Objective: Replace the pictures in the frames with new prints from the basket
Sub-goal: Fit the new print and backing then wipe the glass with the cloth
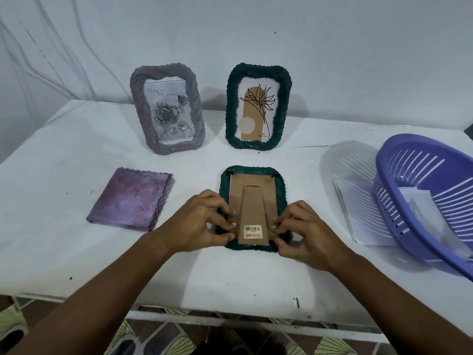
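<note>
From the head camera we look down on a white table [76, 226]. A dark green frame [256, 172] lies face down near the front edge, its brown cardboard back and folded stand facing up, a barcode sticker low on the stand. Our left hand [197, 221] curls its fingers over the frame's lower left edge, fingertips on the backing. Our right hand [304, 231] does the same at the lower right edge.

Behind it two frames stand upright: a grey frame [167, 108] with a rose picture on the left, and a second green frame [258, 106] with a line-drawn plant on the right. A folded purple cloth [130, 201] lies to the left. At right, a tilted purple basket [425, 201] holds white prints [419, 201], and more paper [358, 213] lies beside it.
</note>
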